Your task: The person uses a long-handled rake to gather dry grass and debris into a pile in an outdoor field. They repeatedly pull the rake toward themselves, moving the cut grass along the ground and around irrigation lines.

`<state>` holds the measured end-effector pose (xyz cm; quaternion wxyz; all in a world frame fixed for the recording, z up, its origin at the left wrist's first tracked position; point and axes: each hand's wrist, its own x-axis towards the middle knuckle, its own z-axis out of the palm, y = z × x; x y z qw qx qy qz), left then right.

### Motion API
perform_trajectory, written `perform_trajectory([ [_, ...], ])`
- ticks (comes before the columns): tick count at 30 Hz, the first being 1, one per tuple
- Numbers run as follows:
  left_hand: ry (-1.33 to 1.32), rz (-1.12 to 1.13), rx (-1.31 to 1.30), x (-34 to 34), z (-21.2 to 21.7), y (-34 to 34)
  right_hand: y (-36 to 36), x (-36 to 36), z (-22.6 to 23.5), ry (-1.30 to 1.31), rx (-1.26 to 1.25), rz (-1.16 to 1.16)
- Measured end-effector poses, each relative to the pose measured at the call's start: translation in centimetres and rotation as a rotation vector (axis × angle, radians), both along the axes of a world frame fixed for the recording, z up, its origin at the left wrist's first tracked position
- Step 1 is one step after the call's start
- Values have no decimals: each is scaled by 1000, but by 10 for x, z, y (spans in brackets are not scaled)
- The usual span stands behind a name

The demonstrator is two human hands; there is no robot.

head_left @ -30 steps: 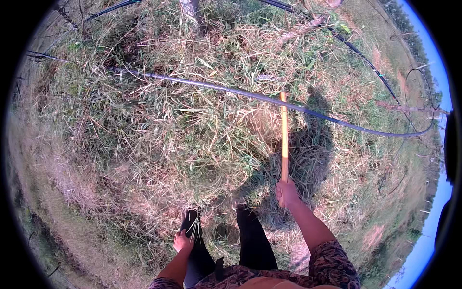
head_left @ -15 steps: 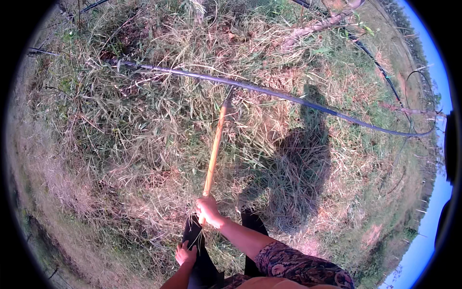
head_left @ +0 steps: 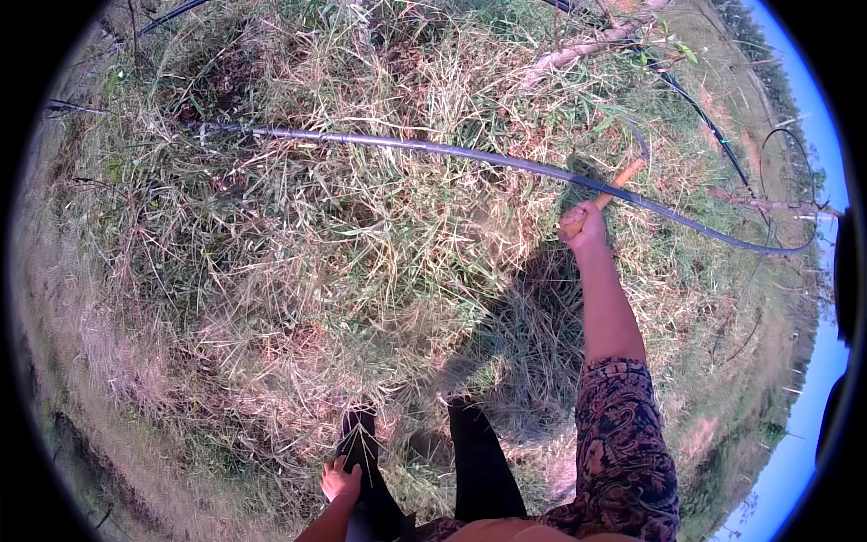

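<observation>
Wrapped tightly around a yellow-brown wooden handle (head_left: pixel 629 171), the fingers of our right hand (head_left: pixel 582 226) leave no gap that we can see, and the palm and the part of the handle within it are hidden. Beyond the fist the handle slants up and to the right, at the right of centre, well out in front of our legs. At its far end we make out a thin, dark, curved blade (head_left: pixel 643 144), faint against the grass, and we cannot tell where its tip finishes. A long bluish-grey plastic pipe (head_left: pixel 406 144) crosses the handle just past the knuckles; whether the two touch, we cannot say. The pipe's left end is lost among the stems.

Our left hand (head_left: pixel 341 481) rests on the left leg of the black trousers (head_left: pixel 479 461), fingers bent; a few pale stems hang over the cloth just beside it, and we cannot tell whether it holds any of them. Our feet are hidden by the tangled green and straw-coloured grass (head_left: pixel 388 244), and the left sleeve is cut off below. A dark shadow (head_left: pixel 542 307) dims the ground under the right forearm. At the top edge, a pale brown woody branch (head_left: pixel 578 59) is cut off too.
</observation>
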<state>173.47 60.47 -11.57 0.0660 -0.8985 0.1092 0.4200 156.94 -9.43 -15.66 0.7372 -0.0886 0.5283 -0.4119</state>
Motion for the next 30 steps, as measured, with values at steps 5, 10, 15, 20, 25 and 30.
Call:
perform_trajectory([
  [5,18,-55,-48,-6,-3,-6,17,-6,-70,120,95,444],
  [10,52,-27,23,-3,5,-4,380,-8,-35,429,539,533],
  [15,80,20,102,-3,10,-19,427,-70,36,366,473,703],
  [20,-37,-87,-11,-12,-4,3,227,-61,-11,307,245,151],
  [25,41,-49,-55,-13,-8,-8,76,22,-35,-59,-96,-87],
  [30,19,-33,-8,-9,6,1,434,165,-38,87,305,889],
])
